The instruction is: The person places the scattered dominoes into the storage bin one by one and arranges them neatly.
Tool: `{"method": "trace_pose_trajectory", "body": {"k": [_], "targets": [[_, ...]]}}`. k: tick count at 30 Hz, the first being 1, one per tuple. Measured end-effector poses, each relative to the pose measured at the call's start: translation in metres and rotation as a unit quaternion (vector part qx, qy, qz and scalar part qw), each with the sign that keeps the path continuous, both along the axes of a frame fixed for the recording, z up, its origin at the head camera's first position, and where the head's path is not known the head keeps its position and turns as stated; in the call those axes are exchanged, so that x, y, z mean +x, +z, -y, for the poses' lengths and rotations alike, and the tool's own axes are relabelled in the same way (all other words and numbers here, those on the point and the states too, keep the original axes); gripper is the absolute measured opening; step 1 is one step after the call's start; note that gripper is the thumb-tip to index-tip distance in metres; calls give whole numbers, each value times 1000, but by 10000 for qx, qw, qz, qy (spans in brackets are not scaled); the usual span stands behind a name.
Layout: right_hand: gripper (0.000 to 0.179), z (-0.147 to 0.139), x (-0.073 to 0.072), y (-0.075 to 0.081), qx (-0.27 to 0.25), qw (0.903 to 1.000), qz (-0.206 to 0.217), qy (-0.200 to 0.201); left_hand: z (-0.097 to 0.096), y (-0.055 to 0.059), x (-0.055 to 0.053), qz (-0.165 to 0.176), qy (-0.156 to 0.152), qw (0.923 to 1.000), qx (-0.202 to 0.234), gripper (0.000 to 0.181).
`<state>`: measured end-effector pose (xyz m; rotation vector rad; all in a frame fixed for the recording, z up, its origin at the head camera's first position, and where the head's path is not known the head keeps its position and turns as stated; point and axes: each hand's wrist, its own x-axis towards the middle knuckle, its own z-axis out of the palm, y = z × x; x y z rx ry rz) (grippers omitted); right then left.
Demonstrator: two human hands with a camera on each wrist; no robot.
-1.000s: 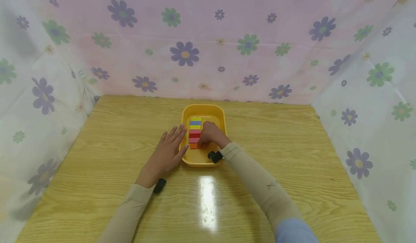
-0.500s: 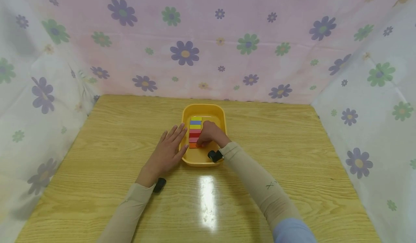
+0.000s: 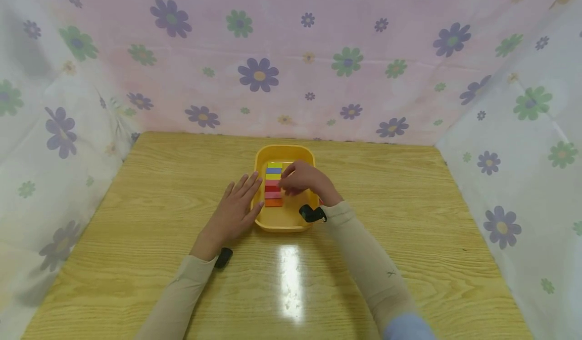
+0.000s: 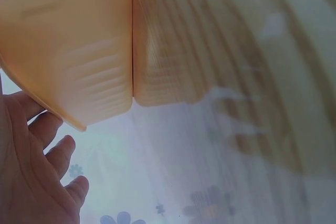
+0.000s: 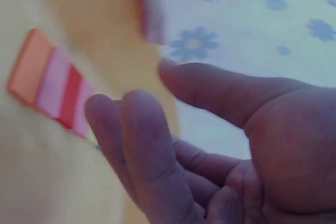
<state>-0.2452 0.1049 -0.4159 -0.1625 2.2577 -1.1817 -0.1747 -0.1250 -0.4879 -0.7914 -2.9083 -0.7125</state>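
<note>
A yellow plastic tray (image 3: 284, 221) stands on the table with a row of flat coloured blocks along its left side. Nearest is an orange block (image 3: 273, 203), then pink, red (image 3: 272, 189), pink, yellow, blue (image 3: 274, 171) and yellow. My left hand (image 3: 231, 213) has its fingers stretched out and rests against the tray's left rim; the left wrist view shows the fingertips (image 4: 46, 124) at the rim. Above the tray, my right hand (image 3: 303, 177) is just right of the row. In the right wrist view, its thumb and fingers (image 5: 144, 145) are apart and hold nothing.
A small red thing (image 3: 321, 202) shows beside the tray's right edge, partly hidden by the right wrist. Flowered cloth (image 3: 309, 77) walls off the wooden table (image 3: 386, 178) at the back and sides. Dark wrist cameras (image 3: 311, 213) sit at both wrists.
My right hand has lifted away from the orange block and moved up and right, its fingers loosening. The front of the row is uncovered. My left hand stays in place.
</note>
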Motion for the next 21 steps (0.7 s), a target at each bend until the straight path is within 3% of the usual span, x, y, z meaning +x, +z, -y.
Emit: {"method": "trace_pose_trajectory", "body": {"k": [4,7,11,16,21], "targets": [[40,-16,4,13,-634,9979,-146,-14,-1,1,0,54,13,10000,-14,63],[41,-30,9,19,-1039,9934,-482,-67,-1,0,0,69,15,10000,-1,64],[38,-53,19,21,-1543,9827,-930,-422,-1,0,0,83,8,10000,16,64],[39,-79,30,8,-1842,9681,-1296,-1100,-1,2,1,141,-1,9998,117,63],[39,-98,39,-18,-1771,9614,-1322,-1642,-1,1,1,126,5,9999,105,64]]}}
